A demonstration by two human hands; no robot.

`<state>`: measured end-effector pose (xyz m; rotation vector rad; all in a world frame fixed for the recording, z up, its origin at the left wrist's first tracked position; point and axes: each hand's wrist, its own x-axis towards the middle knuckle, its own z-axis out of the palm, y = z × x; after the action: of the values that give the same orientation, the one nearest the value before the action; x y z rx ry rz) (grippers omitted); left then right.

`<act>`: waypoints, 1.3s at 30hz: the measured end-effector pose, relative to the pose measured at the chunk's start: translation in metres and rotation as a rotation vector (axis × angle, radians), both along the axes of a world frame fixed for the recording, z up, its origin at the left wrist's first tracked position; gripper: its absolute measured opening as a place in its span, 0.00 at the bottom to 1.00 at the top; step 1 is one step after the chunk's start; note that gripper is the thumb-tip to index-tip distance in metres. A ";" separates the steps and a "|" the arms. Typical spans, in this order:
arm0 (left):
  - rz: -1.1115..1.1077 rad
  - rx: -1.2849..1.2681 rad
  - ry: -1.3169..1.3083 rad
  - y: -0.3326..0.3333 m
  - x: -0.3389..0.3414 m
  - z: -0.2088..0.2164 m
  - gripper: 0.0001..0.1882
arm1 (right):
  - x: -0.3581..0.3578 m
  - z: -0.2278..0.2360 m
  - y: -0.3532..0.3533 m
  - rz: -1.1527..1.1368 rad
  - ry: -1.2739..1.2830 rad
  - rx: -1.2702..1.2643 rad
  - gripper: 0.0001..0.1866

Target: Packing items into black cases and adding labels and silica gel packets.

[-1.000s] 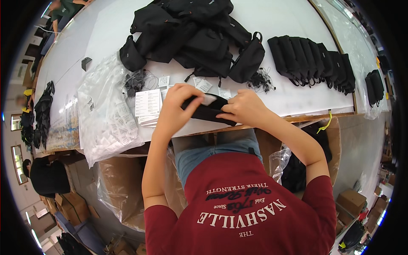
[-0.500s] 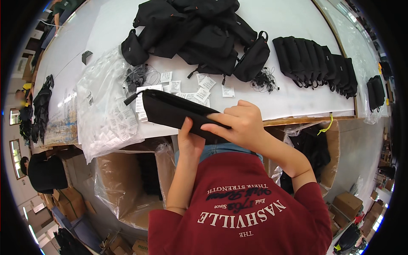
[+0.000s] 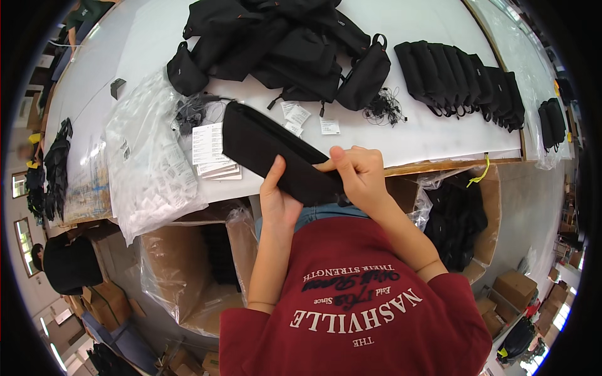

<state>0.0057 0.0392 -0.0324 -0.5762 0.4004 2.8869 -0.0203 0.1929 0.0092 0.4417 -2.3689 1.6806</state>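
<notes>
A black zippered pouch [image 3: 266, 147] is held tilted over the table's near edge, its long opening gaping upward. My left hand [image 3: 278, 194] grips its lower side, thumb on the front face and the other fingers behind. At the pouch's right end, my right hand [image 3: 360, 175] is closed on the rim, thumb up, with a fingertip at the opening. Whether anything lies inside is hidden. Beneath and behind the pouch are a stack of white printed cards [image 3: 210, 150] and small white labels [image 3: 295, 116] on the table.
A heap of black pouches [image 3: 276, 47] covers the table's far middle; a row of them [image 3: 451, 75] lies at right. Left is a clear plastic bag of labels [image 3: 153, 182]. Black cord bundles [image 3: 384, 108] lie nearby. Open cartons [image 3: 182, 263] stand below the table edge.
The pouch has swung steeper and slightly right, its left end uncovering the cards. My right hand has shifted its grip, with the thumb now raised along the rim. The view has moved slightly.
</notes>
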 end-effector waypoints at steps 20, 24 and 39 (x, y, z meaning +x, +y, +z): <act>0.131 -0.227 0.061 0.000 0.001 0.011 0.15 | 0.037 -0.005 0.017 0.005 -0.292 -0.292 0.09; 0.151 -0.213 0.091 -0.003 0.003 0.010 0.15 | 0.035 -0.001 0.029 0.083 -0.116 -0.089 0.07; 0.170 -0.231 0.127 -0.012 0.006 -0.003 0.19 | 0.038 0.015 0.031 -0.019 0.162 0.138 0.14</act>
<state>0.0120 0.0274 -0.0355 -0.4824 0.7460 3.0729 0.0175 0.2238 0.0244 0.5538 -2.3695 1.4208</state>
